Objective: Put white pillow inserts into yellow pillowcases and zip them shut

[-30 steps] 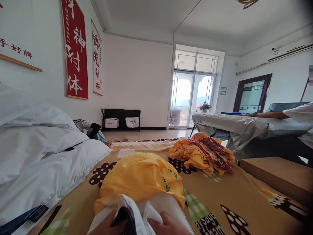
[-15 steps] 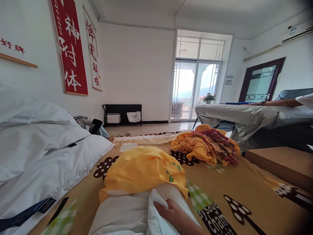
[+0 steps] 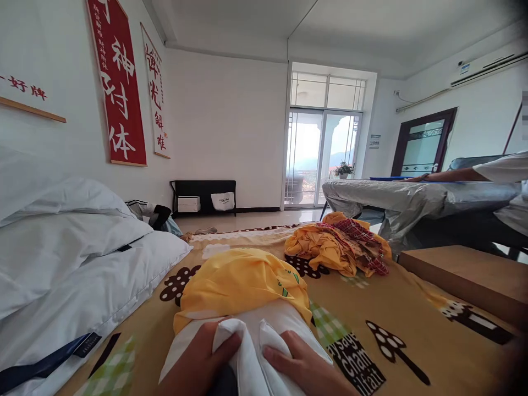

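A white pillow [image 3: 280, 316] lies in front of me on the patterned tan blanket [image 3: 363, 308]. Its far part is covered by a yellow pillowcase [image 3: 235, 278] with small green prints. My left hand [image 3: 212, 346] is closed on a fold at the pillow's near end. Beside it, my right hand [image 3: 289, 355] pinches another fold, thumb on top. Both folds stand up between the hands with a narrow gap. The pillow's nearest edge runs out of view at the bottom.
White pillows [image 3: 91, 264] are heaped at the left. A crumpled pile of yellow and red checked cloth [image 3: 334, 245] lies farther back. At the right stand a cardboard box [image 3: 466, 269] and a plastic-covered table [image 3: 429, 198], where another person's arm [image 3: 449, 175] rests.
My left hand has come into view and gripped the pillow's left side. My right hand keeps hold of its fold. The view has turned slightly to the right.
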`<move>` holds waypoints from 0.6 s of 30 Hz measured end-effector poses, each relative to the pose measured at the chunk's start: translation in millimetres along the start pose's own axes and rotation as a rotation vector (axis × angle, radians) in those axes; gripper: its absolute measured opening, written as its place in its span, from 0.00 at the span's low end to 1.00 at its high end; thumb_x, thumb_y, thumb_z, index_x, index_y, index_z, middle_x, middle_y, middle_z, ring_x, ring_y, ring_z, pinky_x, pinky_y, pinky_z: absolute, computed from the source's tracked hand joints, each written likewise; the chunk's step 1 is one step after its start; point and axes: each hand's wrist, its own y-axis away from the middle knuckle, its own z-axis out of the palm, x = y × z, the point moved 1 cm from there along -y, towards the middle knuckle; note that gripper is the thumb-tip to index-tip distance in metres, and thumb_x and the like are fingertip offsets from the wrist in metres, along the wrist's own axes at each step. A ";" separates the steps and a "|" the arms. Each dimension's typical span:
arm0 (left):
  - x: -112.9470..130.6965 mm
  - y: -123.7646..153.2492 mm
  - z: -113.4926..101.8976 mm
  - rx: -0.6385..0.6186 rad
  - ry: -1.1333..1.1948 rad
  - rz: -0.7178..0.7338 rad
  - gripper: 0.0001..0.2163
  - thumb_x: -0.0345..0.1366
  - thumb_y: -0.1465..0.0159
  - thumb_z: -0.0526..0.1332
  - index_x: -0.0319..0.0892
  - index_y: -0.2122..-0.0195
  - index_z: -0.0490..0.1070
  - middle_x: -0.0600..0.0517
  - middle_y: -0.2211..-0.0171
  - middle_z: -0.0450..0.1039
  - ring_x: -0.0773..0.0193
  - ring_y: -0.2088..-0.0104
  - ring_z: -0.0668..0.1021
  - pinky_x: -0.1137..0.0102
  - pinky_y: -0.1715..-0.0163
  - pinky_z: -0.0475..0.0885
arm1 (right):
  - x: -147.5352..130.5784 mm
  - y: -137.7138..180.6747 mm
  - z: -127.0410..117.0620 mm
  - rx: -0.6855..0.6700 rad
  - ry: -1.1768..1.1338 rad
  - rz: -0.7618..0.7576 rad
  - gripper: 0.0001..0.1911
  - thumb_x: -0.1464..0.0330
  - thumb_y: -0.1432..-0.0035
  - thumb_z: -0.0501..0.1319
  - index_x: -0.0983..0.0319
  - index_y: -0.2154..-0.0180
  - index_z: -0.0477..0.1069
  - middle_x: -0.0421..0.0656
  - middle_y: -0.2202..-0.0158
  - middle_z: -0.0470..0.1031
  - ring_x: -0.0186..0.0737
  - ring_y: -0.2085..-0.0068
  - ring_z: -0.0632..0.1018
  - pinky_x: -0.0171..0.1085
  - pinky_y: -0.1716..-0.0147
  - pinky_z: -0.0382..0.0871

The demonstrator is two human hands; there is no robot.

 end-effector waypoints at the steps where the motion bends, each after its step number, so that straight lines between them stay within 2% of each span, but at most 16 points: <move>1: 7.5 -5.3 4.2 -0.075 0.004 0.010 0.24 0.56 0.39 0.54 0.41 0.55 0.75 0.48 0.54 0.77 0.51 0.51 0.75 0.61 0.47 0.68 | 2.7 -3.3 3.3 0.033 -0.016 0.006 0.32 0.40 0.47 0.51 0.61 0.60 0.69 0.48 0.54 0.74 0.48 0.52 0.73 0.42 0.52 0.63; 3: 12.1 -16.5 13.4 -0.162 0.015 0.071 0.21 0.52 0.37 0.52 0.42 0.59 0.75 0.50 0.58 0.78 0.53 0.53 0.76 0.62 0.48 0.68 | 9.6 -13.3 12.8 0.091 -0.060 0.013 0.31 0.40 0.46 0.50 0.61 0.64 0.69 0.48 0.57 0.75 0.48 0.54 0.73 0.41 0.54 0.65; 4: 9.1 -20.7 17.8 -0.161 0.026 0.117 0.20 0.51 0.36 0.52 0.42 0.58 0.75 0.50 0.58 0.78 0.54 0.53 0.76 0.63 0.48 0.68 | 13.0 -18.5 18.4 0.122 -0.074 -0.010 0.31 0.41 0.46 0.50 0.61 0.65 0.69 0.48 0.58 0.75 0.48 0.55 0.73 0.41 0.55 0.65; 6: -3.1 -23.5 24.9 -0.103 0.026 0.210 0.22 0.49 0.37 0.54 0.40 0.49 0.70 0.48 0.56 0.76 0.55 0.53 0.76 0.64 0.49 0.68 | 18.3 -25.3 29.4 0.202 -0.071 -0.124 0.30 0.42 0.46 0.51 0.62 0.67 0.70 0.47 0.62 0.76 0.47 0.58 0.74 0.41 0.57 0.65; 8: -13.3 -18.0 29.0 -0.020 -0.032 0.297 0.27 0.47 0.37 0.56 0.40 0.39 0.60 0.45 0.52 0.73 0.56 0.52 0.75 0.63 0.49 0.68 | 21.6 -25.2 38.3 0.312 -0.042 -0.281 0.28 0.44 0.44 0.52 0.62 0.69 0.71 0.45 0.68 0.76 0.44 0.63 0.74 0.39 0.60 0.65; 9: -14.9 -13.1 30.0 -0.003 -0.075 0.328 0.27 0.45 0.37 0.55 0.41 0.38 0.58 0.44 0.51 0.72 0.56 0.51 0.74 0.63 0.48 0.68 | 22.7 -23.0 41.5 0.370 -0.036 -0.351 0.27 0.45 0.42 0.52 0.62 0.71 0.71 0.44 0.70 0.75 0.42 0.66 0.73 0.38 0.62 0.65; 11: -10.1 -2.5 30.3 -0.056 -0.153 0.356 0.23 0.42 0.36 0.53 0.42 0.40 0.61 0.43 0.49 0.71 0.56 0.49 0.73 0.63 0.47 0.67 | 24.2 -15.8 45.2 0.484 -0.061 -0.447 0.25 0.47 0.40 0.53 0.61 0.72 0.71 0.42 0.75 0.74 0.39 0.71 0.72 0.36 0.66 0.65; 14: 6.8 7.8 28.0 -0.222 -0.182 0.298 0.19 0.40 0.38 0.54 0.42 0.46 0.66 0.45 0.51 0.74 0.55 0.51 0.74 0.64 0.48 0.67 | 22.5 -3.9 44.9 0.602 -0.154 -0.512 0.26 0.46 0.40 0.52 0.60 0.74 0.71 0.40 0.77 0.71 0.37 0.73 0.71 0.33 0.68 0.66; 16: 16.4 8.9 26.0 -0.284 -0.162 0.201 0.18 0.43 0.36 0.51 0.43 0.48 0.67 0.47 0.55 0.76 0.55 0.53 0.75 0.64 0.50 0.68 | 18.1 2.4 43.2 0.623 -0.211 -0.518 0.28 0.44 0.40 0.50 0.59 0.74 0.70 0.39 0.78 0.70 0.36 0.74 0.71 0.33 0.70 0.66; 18: 24.1 6.9 24.7 -0.353 -0.139 0.145 0.20 0.48 0.34 0.47 0.44 0.49 0.68 0.48 0.53 0.75 0.55 0.50 0.73 0.62 0.47 0.66 | 12.7 6.4 42.5 0.619 -0.247 -0.530 0.29 0.42 0.41 0.49 0.59 0.74 0.71 0.39 0.78 0.70 0.36 0.74 0.70 0.33 0.70 0.66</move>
